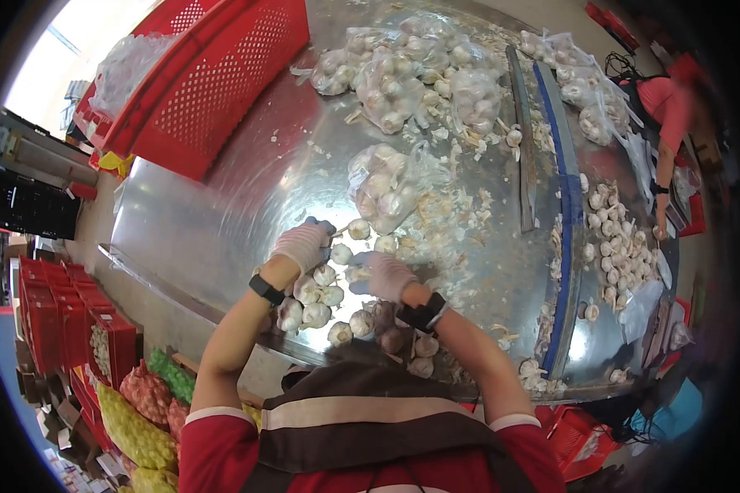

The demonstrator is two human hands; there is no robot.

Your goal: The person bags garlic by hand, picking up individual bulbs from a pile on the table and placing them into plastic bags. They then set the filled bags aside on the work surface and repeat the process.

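Both my hands wear pale gloves with grey fingertips, over a metal table. My left hand (302, 245) is beside loose garlic bulbs (307, 290), its fingers bent near a bulb (341, 254); whether it grips one is unclear. To its right, my right hand (381, 275) is blurred, with its fingers close to the bulbs and what they hold hard to make out. Darker garlic bulbs (393, 338) lie below my right hand, near the table edge. Just above both hands sits a clear plastic bag of garlic (382, 187).
Several bagged garlic bundles (386, 90) are at the table's far side. A red crate (214, 90) stands at upper left. Metal strips and a blue-edged divider (569, 222) run along the right. Beyond it are more garlic bulbs (621, 246) and another person's arm (664, 168).
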